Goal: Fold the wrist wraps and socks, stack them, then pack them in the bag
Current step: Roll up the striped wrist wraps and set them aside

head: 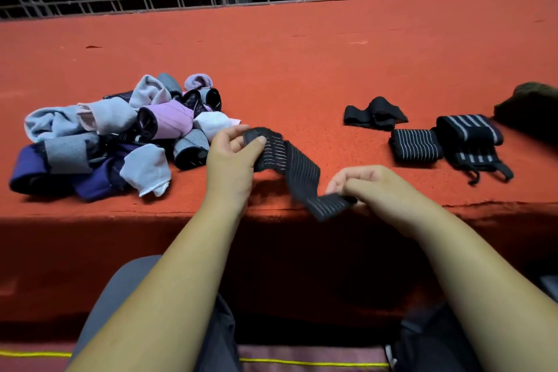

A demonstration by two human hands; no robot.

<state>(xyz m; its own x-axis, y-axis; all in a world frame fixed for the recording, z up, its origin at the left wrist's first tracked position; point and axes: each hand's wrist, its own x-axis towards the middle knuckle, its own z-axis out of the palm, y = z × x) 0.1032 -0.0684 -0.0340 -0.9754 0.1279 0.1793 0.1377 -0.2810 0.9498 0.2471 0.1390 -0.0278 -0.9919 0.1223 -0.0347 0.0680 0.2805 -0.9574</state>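
Early on. Pinching striped wrap (pixel 299 174) between left hand (pixel 232 157) and right hand (pixel 363 184). Done: three folded wraps (pixel 416 145). Pending: pile (pixel 99 136), stacking, packing.

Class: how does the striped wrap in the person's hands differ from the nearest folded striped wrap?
Shape: the held wrap is stretched long, the folded wrap a compact block. Support: the held wrap is gripped by left hand and right hand, the folded wrap lies on the table. Both are black, pale-striped.

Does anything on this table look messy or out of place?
The pile of socks and wraps at left is a jumbled heap. At right, the plain black wrap lies crumpled, unlike the folded striped wraps.
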